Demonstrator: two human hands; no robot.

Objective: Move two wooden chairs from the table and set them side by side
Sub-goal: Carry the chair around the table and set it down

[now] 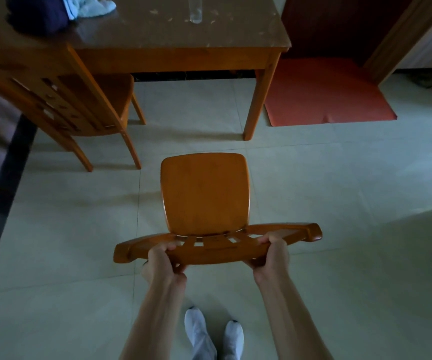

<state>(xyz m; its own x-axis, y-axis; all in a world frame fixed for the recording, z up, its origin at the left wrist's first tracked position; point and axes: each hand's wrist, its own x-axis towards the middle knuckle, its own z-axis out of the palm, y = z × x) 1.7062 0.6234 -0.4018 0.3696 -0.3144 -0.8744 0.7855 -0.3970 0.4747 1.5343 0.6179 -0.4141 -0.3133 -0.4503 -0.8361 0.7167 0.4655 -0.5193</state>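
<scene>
Both hands, left hand (164,261) and right hand (270,253), grip a wooden chair's (204,193) top rail, well apart from the surface (157,35) holding a clear bottle (196,9).

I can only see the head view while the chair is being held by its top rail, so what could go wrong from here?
1. Both hands, left hand and right hand, grip only the held chair's top rail; its legs are hidden, so they might catch the floor.
2. The feet stand right behind it; stepping back may trip.
3. The second chair still sits at the table, near its leg.
</scene>
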